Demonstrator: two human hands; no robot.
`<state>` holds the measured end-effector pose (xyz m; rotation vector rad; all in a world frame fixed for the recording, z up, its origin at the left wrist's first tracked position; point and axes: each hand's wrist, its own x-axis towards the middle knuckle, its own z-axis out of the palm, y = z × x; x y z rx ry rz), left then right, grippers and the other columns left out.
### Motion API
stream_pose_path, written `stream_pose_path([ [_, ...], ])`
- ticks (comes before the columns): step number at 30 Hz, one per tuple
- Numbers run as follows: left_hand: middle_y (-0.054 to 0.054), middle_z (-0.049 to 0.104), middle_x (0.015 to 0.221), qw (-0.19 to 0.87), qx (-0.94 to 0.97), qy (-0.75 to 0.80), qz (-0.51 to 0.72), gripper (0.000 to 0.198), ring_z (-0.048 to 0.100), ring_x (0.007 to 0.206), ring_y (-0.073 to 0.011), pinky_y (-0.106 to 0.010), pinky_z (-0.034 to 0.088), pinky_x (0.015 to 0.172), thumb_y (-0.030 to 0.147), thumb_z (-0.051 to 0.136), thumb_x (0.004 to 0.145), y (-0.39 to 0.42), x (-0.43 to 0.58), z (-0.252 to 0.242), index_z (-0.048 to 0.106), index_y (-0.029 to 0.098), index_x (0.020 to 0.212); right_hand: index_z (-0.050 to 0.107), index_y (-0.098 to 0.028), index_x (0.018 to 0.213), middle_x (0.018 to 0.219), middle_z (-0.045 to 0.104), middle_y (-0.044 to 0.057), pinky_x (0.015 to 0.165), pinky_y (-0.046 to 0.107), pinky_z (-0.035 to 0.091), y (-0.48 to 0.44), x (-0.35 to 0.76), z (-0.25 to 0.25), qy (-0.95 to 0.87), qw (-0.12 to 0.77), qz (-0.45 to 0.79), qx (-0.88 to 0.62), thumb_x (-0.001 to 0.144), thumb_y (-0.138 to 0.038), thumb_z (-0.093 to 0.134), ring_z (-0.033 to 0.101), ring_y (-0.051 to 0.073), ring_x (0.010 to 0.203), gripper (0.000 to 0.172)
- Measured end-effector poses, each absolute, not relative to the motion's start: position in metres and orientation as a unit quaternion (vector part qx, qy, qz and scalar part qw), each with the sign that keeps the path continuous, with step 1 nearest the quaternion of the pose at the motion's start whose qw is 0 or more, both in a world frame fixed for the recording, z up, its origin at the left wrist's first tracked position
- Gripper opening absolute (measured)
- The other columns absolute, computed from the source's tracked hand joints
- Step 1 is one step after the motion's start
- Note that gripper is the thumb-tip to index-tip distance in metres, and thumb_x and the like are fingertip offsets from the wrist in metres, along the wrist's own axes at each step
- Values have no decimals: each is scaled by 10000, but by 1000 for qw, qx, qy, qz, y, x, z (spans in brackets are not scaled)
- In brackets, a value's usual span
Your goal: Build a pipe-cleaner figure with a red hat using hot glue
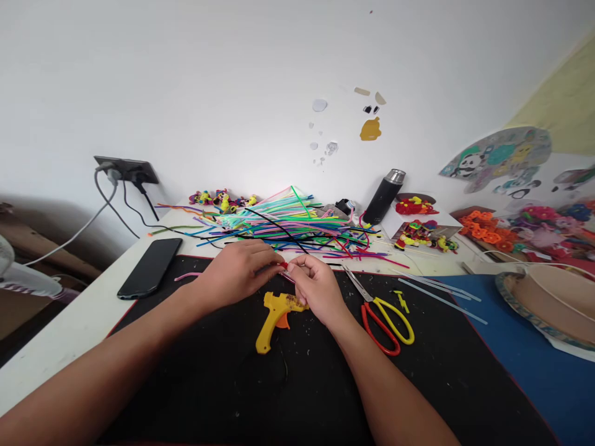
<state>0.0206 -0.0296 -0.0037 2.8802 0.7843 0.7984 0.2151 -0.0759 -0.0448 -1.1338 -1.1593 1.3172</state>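
While a yellow plastic glue gun [277,303] lies below, a small red piece [284,265] sits pinched

Because the left hand [244,266] and right hand [318,286] meet just beyond the glue gun, the small red piece is there too, between their fingertips. The left hand's grip is narrow, thumb and fingers on one end; the right hand's grip is narrow as well, on the other (its lower fingers overlap the gun's front end, and I cannot tell whether they touch it). Beneath the gun is a black mat [195,384] on the white worktop [51,359]. To the gun's right are steel scissors with red and yellow handles [369,300]; farther right of it, a little bright-yellow piece [401,301] and slim translucent sticks [441,300]. Left of the gun lies a black smartphone [149,269]. Well beyond the gun spreads a heap of many-coloured fuzzy stems [279,217], and beyond it to the right, a black flask with a silver lid [383,198].
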Motion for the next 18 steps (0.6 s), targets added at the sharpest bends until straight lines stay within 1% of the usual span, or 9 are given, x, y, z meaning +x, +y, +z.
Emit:
stream_pose_path([
  [5, -81, 764, 898, -60, 942, 224, 242, 247, 704, 828, -203, -321, 507, 749, 270, 506, 1047, -28, 19, -8, 738, 187, 1040, 596, -212, 803, 440, 429, -106, 351, 210, 226, -75, 215, -49, -478, 501, 542, -476, 827, -463, 718, 366, 77, 321, 281],
  [8, -80, 756, 879, -84, 944, 217, 236, 255, 697, 792, -200, -322, 499, 717, 264, 493, 1052, -28, 19, -9, 732, 175, 1039, 596, -212, 804, 441, 426, -107, 351, 211, 218, -75, 215, -51, -478, 501, 542, -475, 831, -458, 718, 359, 75, 320, 276],
  [10, -72, 744, 841, -96, 944, 216, 232, 249, 689, 758, -195, -316, 491, 697, 257, 495, 1051, -29, 20, -9, 722, 166, 1004, 592, -213, 799, 438, 424, -109, 353, 212, 218, -75, 215, -50, -478, 500, 545, -475, 831, -461, 719, 357, 74, 320, 281],
  [14, -43, 713, 762, -121, 941, 209, 236, 230, 664, 688, -175, -294, 470, 643, 227, 500, 1045, -31, 22, -10, 696, 162, 943, 593, -211, 821, 428, 442, -107, 373, 215, 257, -77, 215, -47, -487, 489, 552, -468, 852, -474, 696, 360, 78, 329, 284],
  [18, -36, 727, 769, -136, 938, 203, 247, 203, 672, 665, -167, -281, 469, 608, 207, 503, 1040, -31, 21, -14, 696, 158, 999, 619, -197, 860, 432, 469, -95, 396, 219, 288, -78, 216, -45, -512, 465, 563, -452, 906, -487, 626, 373, 83, 341, 294],
])
